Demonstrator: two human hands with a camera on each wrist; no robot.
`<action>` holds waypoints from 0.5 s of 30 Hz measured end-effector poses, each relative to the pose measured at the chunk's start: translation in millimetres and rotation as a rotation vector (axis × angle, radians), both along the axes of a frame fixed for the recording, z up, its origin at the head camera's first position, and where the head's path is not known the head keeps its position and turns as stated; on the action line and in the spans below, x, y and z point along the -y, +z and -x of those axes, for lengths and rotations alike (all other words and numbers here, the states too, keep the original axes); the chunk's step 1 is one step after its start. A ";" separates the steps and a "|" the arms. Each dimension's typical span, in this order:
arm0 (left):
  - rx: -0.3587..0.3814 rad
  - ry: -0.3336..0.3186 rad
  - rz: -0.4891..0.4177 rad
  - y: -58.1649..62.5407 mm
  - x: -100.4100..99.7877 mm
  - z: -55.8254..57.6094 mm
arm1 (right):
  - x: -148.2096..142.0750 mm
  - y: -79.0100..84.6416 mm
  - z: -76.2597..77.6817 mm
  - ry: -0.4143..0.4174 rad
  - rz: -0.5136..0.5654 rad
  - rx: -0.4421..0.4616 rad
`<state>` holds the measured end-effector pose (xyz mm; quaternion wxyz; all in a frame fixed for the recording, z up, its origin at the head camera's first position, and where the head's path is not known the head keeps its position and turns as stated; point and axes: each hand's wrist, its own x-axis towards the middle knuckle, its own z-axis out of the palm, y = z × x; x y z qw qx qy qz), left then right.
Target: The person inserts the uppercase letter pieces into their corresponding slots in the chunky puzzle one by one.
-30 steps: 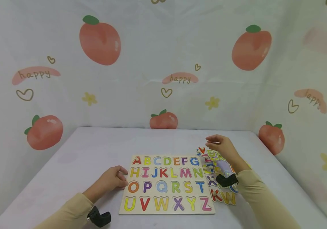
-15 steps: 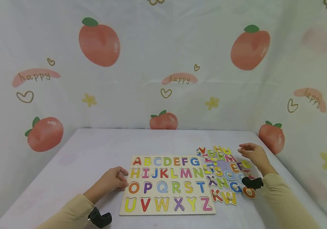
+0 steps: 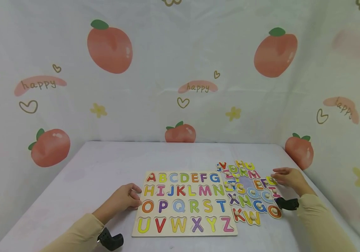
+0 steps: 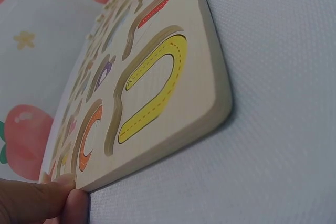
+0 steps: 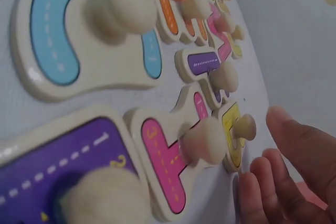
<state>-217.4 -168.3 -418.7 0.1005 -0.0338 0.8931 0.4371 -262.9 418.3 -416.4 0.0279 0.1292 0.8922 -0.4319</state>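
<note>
The right hand point(image 3: 288, 176) is hovering at the right-hand edge of a spread of knobbed letter pieces point(image 3: 253, 192), loosely bent and holding nothing. Up close, its thumb is standing apart from the fingers, leaving a gap before the wooden knob point(image 5: 245, 127) of a yellow piece point(image 5: 230, 136); I cannot tell whether the lower fingertips are touching that piece. Beside it a pink I point(image 5: 164, 167) and a purple F point(image 5: 203, 62) are lying, with a light blue C point(image 5: 46, 30) and an orange E point(image 5: 167, 9) near them.

The left hand point(image 3: 124, 197) is resting relaxed fingers against the left edge of the alphabet board point(image 3: 186, 213), by the O recess point(image 4: 86, 158). The board is lying flat on the white desk point(image 3: 180, 155), left of the pieces, showing four rows of letters. Both wrists are wearing small black cameras point(image 3: 110, 239). Behind, a pale cloth point(image 3: 180, 45) printed with red fruit is hanging.
</note>
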 end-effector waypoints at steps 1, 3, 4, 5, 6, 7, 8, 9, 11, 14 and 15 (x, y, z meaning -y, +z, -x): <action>0.000 0.000 -0.001 0.1 0.0 -0.1 | -1.2 -0.8 0.6 0.007 0.002 0.020; -0.001 -0.002 0.002 0.8 -0.2 -0.4 | -3.0 -2.2 1.4 0.027 -0.015 0.047; -0.002 -0.004 0.005 1.3 -0.3 -0.7 | -3.6 -2.7 1.8 0.036 -0.021 0.057; -0.003 -0.005 0.008 1.7 -0.4 -0.9 | -4.2 -3.2 2.4 0.042 -0.025 0.065; -0.004 -0.005 0.010 2.2 -0.5 -1.3 | -4.8 -3.4 3.0 0.054 -0.029 0.068; -0.005 -0.005 0.012 2.5 -0.7 -1.4 | -5.3 -3.4 3.4 0.061 -0.033 0.072; -0.006 -0.004 0.010 2.8 -0.9 -1.4 | -5.5 -3.3 3.9 0.064 -0.034 0.077; -0.005 -0.002 0.009 2.8 -1.1 -1.4 | -5.7 -3.1 4.2 0.064 -0.031 0.083; -0.002 0.003 0.004 2.4 -1.2 -1.4 | -6.1 -2.9 5.0 0.076 -0.030 0.084; 0.001 0.005 -0.002 1.6 -1.5 -1.1 | -5.2 -1.7 4.4 0.085 -0.040 0.083; 0.001 0.006 -0.004 1.4 -1.6 -1.0 | -4.8 -1.2 4.0 0.092 -0.046 0.081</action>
